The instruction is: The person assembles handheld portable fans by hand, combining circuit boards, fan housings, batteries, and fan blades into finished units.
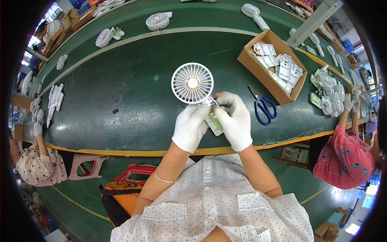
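Observation:
Both my hands wear white gloves and meet over a small white handheld fan [183, 86]. Its round grille faces up, with an orange ring around the hub, and its handle end lies toward me. My left hand [191, 126] grips the handle from the left, fingers closed. From the right, my right hand [234, 119] pinches at the same handle, thumb and fingers together. Between the hands shows the opened handle with a green battery [216, 121] inside. Fingers hide the small parts at the fan's neck.
Right of my hands lie blue-handled scissors [264, 109] and a cardboard box [269, 74] of white plastic shells. Several fan assemblies [328, 92] are grouped farther right. More fans [158, 21] sit on the far belt. White parts [54, 103] lie left. Co-workers sit on both sides.

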Motion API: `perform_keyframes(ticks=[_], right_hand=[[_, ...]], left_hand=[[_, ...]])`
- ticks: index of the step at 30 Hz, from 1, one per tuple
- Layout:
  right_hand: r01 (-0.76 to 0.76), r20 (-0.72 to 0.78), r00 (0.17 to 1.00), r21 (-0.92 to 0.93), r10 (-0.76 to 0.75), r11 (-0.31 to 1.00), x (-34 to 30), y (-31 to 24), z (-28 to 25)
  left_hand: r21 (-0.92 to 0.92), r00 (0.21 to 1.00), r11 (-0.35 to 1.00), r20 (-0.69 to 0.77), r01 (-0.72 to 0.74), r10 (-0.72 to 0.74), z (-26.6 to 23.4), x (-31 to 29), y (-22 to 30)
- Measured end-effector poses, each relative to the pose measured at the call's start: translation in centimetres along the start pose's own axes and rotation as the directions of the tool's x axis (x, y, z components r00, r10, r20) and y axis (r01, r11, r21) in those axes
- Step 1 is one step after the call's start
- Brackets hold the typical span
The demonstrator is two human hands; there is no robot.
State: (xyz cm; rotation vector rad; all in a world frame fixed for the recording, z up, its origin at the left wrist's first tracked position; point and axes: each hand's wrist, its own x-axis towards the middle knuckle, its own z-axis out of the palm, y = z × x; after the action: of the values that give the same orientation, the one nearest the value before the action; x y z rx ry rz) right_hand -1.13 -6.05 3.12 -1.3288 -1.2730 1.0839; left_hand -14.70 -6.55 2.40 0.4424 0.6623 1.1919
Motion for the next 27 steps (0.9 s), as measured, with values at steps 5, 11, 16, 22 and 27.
perform_keyframes(ticks=[5, 11, 16, 22, 27], right_hand=[[-0.081, 0.047, 0.996, 0.03, 0.079, 0.996, 0.5, 0.6, -0.3], [0.034, 0.074, 0.997, -0.119, -0.025, 0.992, 0.4, -0.2, -2.1], [0.465, 0.024, 0.833, -0.572, -0.553, 0.676, 3.8, -2.8, -8.7], [0.394, 0.236, 0.897, -0.81, -0.373, 0.435, 13.9, -1.6, -17.5], [0.438, 0.361, 0.894, -0.831, -0.267, 0.344, 16.7, -0.9, -15.7]], left_hand=[[0.137, 0.999, 0.99, 0.043, 0.025, -0.031, 0.4, -0.4, 0.5], [0.171, 1.0, 0.985, 0.018, -0.008, 0.005, 0.2, -0.4, -0.3], [0.073, 0.999, 0.996, 0.016, 0.043, -0.044, 0.2, -0.4, 0.3], [0.073, 0.998, 0.996, 0.033, 0.055, -0.058, 0.3, 0.0, 0.6], [0.082, 0.999, 0.996, 0.013, 0.03, -0.031, -0.7, -0.3, 0.5]])
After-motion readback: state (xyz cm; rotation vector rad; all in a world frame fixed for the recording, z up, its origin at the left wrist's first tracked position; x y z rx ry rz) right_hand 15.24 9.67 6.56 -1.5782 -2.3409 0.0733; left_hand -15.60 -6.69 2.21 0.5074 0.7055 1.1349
